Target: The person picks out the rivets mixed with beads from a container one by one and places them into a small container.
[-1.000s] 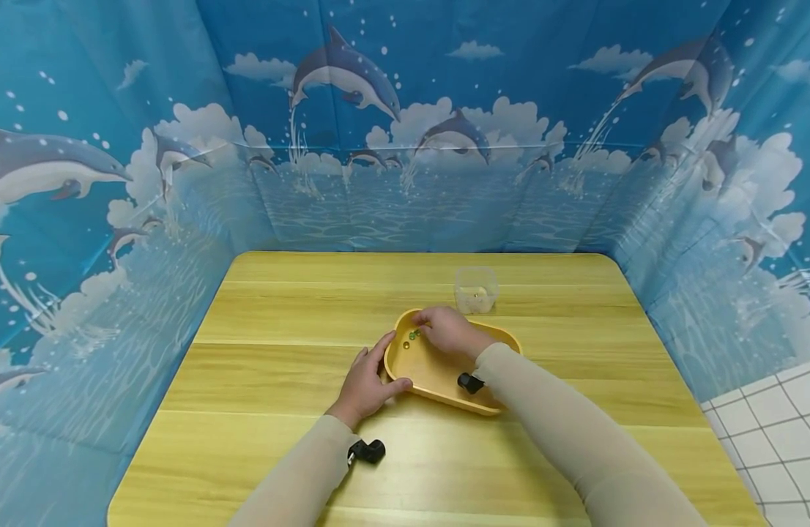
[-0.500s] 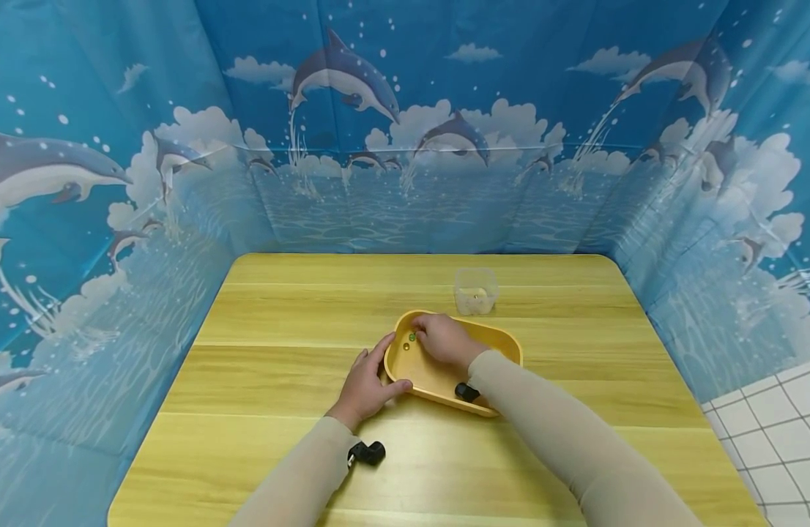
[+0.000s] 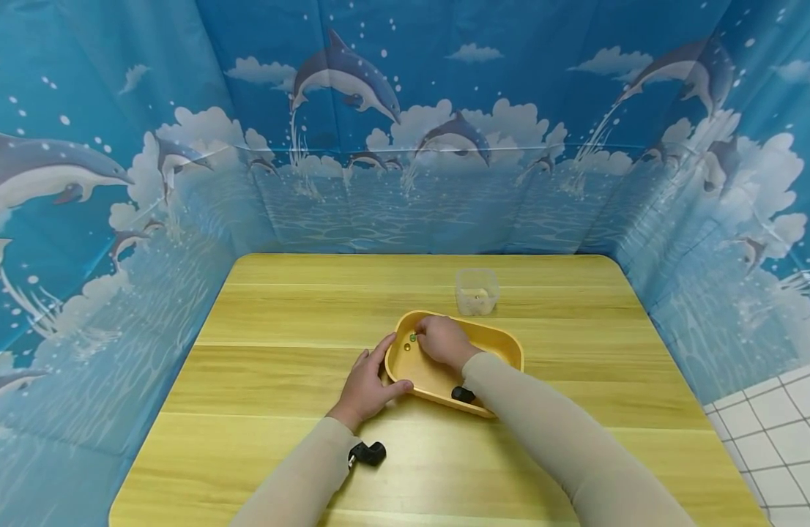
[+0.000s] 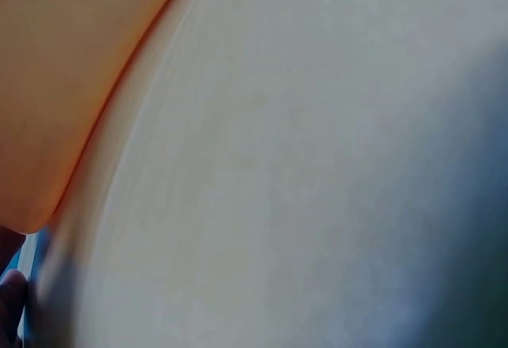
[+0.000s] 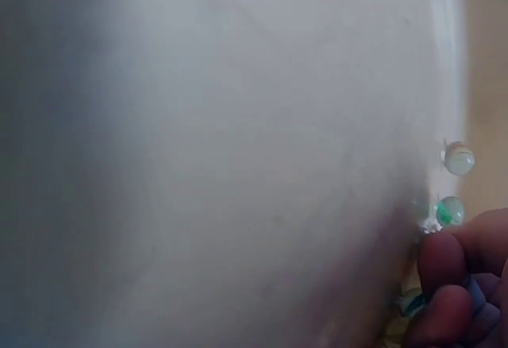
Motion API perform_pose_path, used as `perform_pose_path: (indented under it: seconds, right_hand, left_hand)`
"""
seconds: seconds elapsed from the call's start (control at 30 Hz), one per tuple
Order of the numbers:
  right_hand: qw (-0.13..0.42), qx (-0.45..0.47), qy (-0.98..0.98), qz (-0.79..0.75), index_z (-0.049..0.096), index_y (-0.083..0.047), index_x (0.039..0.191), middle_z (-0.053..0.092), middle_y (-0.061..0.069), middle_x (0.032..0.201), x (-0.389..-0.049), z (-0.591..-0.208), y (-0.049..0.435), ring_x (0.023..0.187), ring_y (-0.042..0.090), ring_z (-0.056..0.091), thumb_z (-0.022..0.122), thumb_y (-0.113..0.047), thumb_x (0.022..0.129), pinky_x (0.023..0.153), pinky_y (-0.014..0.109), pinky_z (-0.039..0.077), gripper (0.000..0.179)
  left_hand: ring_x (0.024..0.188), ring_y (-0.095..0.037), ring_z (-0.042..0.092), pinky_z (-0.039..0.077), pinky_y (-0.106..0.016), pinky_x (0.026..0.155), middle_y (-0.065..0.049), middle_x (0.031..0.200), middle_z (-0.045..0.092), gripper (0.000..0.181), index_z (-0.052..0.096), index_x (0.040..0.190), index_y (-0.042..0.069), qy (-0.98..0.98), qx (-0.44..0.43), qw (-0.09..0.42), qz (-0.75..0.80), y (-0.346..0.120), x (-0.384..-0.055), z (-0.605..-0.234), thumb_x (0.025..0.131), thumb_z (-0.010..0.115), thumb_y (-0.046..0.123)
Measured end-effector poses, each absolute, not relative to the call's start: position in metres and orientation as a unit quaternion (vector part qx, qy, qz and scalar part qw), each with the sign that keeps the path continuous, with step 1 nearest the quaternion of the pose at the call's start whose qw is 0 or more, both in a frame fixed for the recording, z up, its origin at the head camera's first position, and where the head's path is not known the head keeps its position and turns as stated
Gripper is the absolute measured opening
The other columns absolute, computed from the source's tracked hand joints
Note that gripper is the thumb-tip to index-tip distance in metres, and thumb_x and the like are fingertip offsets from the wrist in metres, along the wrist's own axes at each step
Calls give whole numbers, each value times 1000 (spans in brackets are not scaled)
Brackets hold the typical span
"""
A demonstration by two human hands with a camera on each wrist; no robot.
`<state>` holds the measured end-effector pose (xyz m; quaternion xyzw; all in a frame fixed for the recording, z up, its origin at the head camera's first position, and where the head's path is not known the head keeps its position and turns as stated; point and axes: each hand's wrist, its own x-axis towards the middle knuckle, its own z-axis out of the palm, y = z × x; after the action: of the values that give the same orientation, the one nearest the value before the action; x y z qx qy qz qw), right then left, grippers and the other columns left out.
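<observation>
A yellow, round-cornered plastic tray (image 3: pixel 438 380) sits at a slant on the table. My left hand (image 3: pixel 365 388) holds its left end, thumb at the near rim and fingers along the outer wall. In the left wrist view the tray wall (image 4: pixel 79 86) looks orange, with fingertips (image 4: pixel 12 300) below it. Inside the tray is my right hand (image 3: pixel 442 340), its fingers curled low. The right wrist view shows thumb and finger (image 5: pixel 444 264) pinching at a blue-green marble (image 5: pixel 411 302), partly hidden. Beside them lie a green marble (image 3: pixel 413 337) and a gold-looking marble (image 3: pixel 407 347).
Behind the tray stands a clear plastic box (image 3: pixel 476 291) with something small in its bottom. The wooden table (image 3: pixel 280 315) is bordered by a dolphin-print curtain (image 3: pixel 405 197) at the back and sides. White tiles (image 3: pixel 774 432) show at the right.
My right hand has shifted slightly back and lower in the tray, its fingers drawing closer together. One small greenish marble beside the fingertips is now hidden. My left hand has stayed put.
</observation>
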<state>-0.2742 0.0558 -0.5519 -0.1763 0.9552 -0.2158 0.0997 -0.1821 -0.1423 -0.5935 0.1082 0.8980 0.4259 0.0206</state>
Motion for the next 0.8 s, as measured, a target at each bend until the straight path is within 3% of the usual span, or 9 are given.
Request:
perform_pose_path:
  seconds: [0.43, 0.8]
  right_hand:
    - [99, -171, 958, -208, 78, -11, 121, 78, 4, 122, -273, -558, 54, 119, 26, 71, 69, -22, 103, 107, 44, 56, 22]
    - [88, -181, 960, -196, 80, -15, 112, 79, 1, 114, -272, -557, 55, 106, 21, 74, 70, -23, 102, 98, 42, 60, 17]
  left_hand:
    - [151, -39, 44, 19, -56, 133, -4, 159, 55, 97, 33, 166, 33, 898, 108, 23, 427, -143, -181, -592, 85, 85, 50]
    - [153, -44, 40, 21, -58, 132, -4, 159, 54, 96, 34, 166, 33, 899, 101, 23, 425, -142, -181, -592, 85, 86, 48]
